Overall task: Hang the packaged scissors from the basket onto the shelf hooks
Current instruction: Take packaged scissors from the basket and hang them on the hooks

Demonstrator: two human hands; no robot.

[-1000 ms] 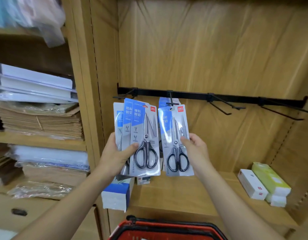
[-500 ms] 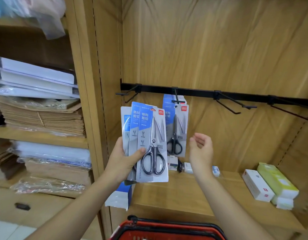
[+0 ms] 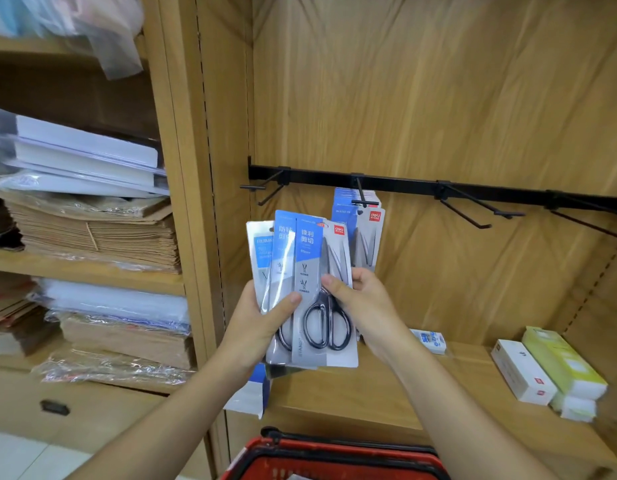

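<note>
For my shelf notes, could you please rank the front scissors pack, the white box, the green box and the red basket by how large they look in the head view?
1. Red basket, though cropped and nearest the camera.
2. Front scissors pack.
3. White box and green box: too alike to rank.

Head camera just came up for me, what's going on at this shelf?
A person is restocking packaged scissors. The left hand holds a fanned stack of packs, and the right hand pinches the front pack to peel it off. Several packs already hang on the second hook of the black rail; the other hooks are bare. The red basket sits below.
</note>
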